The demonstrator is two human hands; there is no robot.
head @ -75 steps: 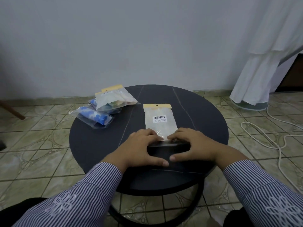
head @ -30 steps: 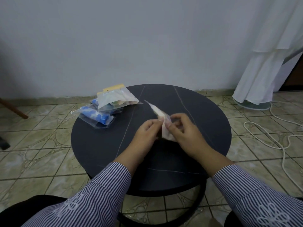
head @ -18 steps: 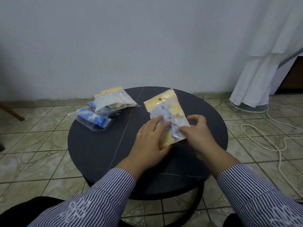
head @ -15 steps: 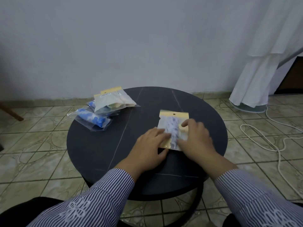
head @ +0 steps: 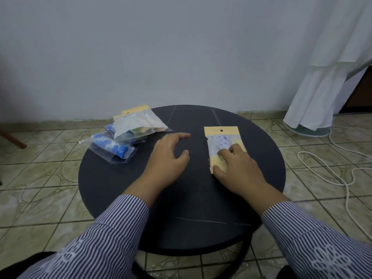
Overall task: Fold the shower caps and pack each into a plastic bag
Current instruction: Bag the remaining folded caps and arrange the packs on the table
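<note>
Left edge of the round dark table (head: pixel 112 190): a stack of packed bags (head: pixel 128 137). The lower one holds something blue; the upper one has a yellow header card and pale contents. They overlap and hang a little past the table's far-left rim. I count two, perhaps three; the layering hides the rest.

Centre: my left hand (head: pixel 168 160) hovers over bare tabletop, fingers spread and loosely bent, gripping nothing. It points toward the stack but sits apart from it.

Right of centre: one plastic bag (head: pixel 222 141) lies flat, header card to the far side, with a blue-and-white patterned shower cap (head: pixel 220 144) visible through the film. My right hand (head: pixel 237 168) presses on the bag's near half, fingers fairly straight, thumb at the near-left corner. It looks like pressing, not pinching.

Step in hand, as I judge it: this cap is folded and inside; the bag is being flattened or its opening pressed closed. I cannot tell whether the near edge is sealed, since the hand covers it.

Next move probably calls for sliding this bag across to the stack. I see no loose cap or spare empty bag on the table.

Far right, off the table: white cloth (head: pixel 330 63) hanging, white cable (head: pixel 342 178) on the tiles.
</note>
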